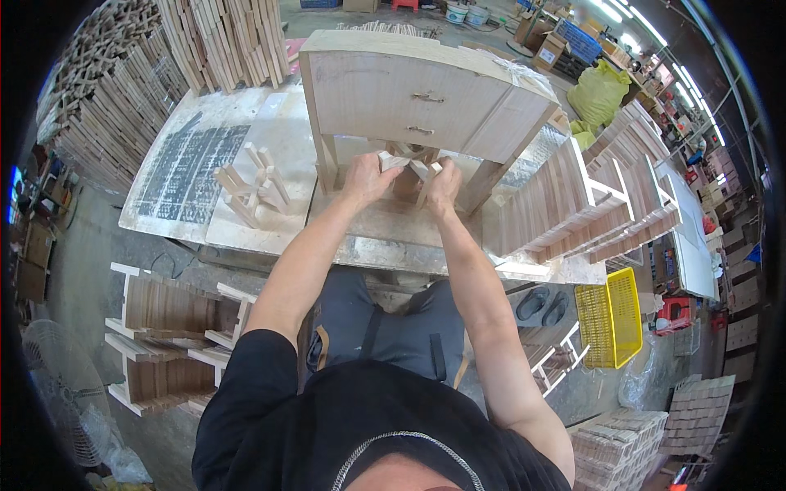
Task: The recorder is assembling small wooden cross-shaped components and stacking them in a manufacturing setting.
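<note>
I have my left hand (366, 177) and right hand (444, 184) each curled around one pale squared wooden bar (391, 162), near one boxy pale-wood cabinet (385, 86) with two slim metal handles (427, 97).

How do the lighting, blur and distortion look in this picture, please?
Head view: fisheye bending and a black, rounded border; head view: ceiling tube lights glare white at upper right; head view: space under the wooden cabinet looks dimmer than its front; head view: left hand and right hand show no obvious motion blur.

grey floor (90, 233) | lit tube lights (645, 24) | pale-topped table (694, 250), right
</note>
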`<state>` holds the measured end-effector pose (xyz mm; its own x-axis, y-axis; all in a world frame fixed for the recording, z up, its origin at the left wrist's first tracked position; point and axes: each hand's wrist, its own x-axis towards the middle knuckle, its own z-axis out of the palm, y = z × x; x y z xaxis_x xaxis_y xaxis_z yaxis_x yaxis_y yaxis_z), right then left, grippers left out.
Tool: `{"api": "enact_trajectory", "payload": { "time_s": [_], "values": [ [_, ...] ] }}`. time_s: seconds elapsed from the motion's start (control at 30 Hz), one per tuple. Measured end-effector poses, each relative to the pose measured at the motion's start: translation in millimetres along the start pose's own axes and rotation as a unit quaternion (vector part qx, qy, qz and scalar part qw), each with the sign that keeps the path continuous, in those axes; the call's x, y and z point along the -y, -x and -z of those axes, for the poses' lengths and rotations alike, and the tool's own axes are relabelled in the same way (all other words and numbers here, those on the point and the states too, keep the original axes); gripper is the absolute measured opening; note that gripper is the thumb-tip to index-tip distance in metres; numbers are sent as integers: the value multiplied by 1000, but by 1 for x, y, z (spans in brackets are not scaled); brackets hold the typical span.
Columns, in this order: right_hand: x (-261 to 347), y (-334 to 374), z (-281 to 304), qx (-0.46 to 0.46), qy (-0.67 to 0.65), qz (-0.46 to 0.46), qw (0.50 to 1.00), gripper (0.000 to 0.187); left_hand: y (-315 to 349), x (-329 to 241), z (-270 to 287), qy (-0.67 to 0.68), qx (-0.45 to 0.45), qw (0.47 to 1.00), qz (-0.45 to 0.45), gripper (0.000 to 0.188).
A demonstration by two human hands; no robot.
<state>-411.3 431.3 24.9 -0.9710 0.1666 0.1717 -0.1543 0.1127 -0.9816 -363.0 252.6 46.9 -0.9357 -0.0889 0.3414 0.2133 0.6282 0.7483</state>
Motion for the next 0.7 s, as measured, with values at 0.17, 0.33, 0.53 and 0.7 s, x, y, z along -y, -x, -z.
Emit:
{"api": "enact_trajectory", "payload": {
  "time_s": [0.17, 0.33, 0.53, 0.7],
  "values": [
    [-13, 16, 24, -1, 75, 81, 994, 52, 2, -10, 5, -16, -5, 1000, -3, 27],
    [2, 90, 96, 92, 181, 135, 970, 41, 11, -7, 10, -15, 3, 1000, -4, 32],
    [-12, 104, 120, 137, 180, 127, 966, 34, 12, -5, 6, 10, 8, 1000, 7, 28],
    [6, 97, 104, 135, 186, 149, 962, 26, 14, -4, 4, 21, 8, 999, 24, 26]
  ]
}}
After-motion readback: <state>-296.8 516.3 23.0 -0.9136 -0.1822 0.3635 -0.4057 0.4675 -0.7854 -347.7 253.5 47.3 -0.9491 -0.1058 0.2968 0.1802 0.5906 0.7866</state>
